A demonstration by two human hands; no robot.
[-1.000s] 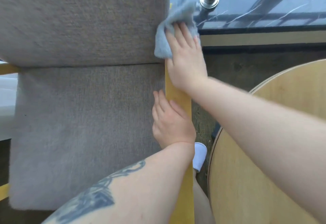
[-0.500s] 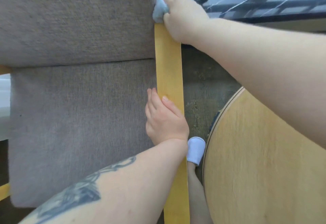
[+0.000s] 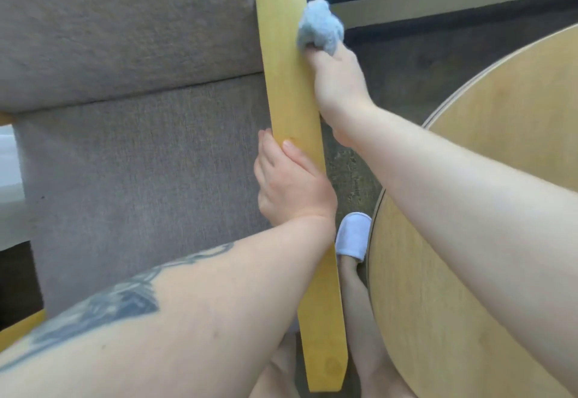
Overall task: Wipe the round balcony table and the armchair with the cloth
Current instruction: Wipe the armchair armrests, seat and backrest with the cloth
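Observation:
The armchair has grey fabric cushions (image 3: pixel 134 134) and a yellow wooden armrest (image 3: pixel 289 78) running down the middle of the view. My right hand (image 3: pixel 336 81) grips a bunched blue-grey cloth (image 3: pixel 319 26) against the armrest's outer right edge, near its far end. My left hand (image 3: pixel 291 178) holds the armrest lower down, thumb on top and fingers on the cushion side. The round light-wood table (image 3: pixel 488 134) stands to the right, partly under my right forearm.
Dark rough floor (image 3: pixel 353 175) shows in the narrow gap between armrest and table. My foot in a white slipper (image 3: pixel 353 236) stands in that gap. A dark railing base and pale kerb (image 3: pixel 438 6) run across the top right. White surface at far left (image 3: pixel 9 172).
My right hand with the cloth came back along the armrest from its far end and moved to its outer edge. The view shifted, showing more of the armrest. My left hand now grips the armrest.

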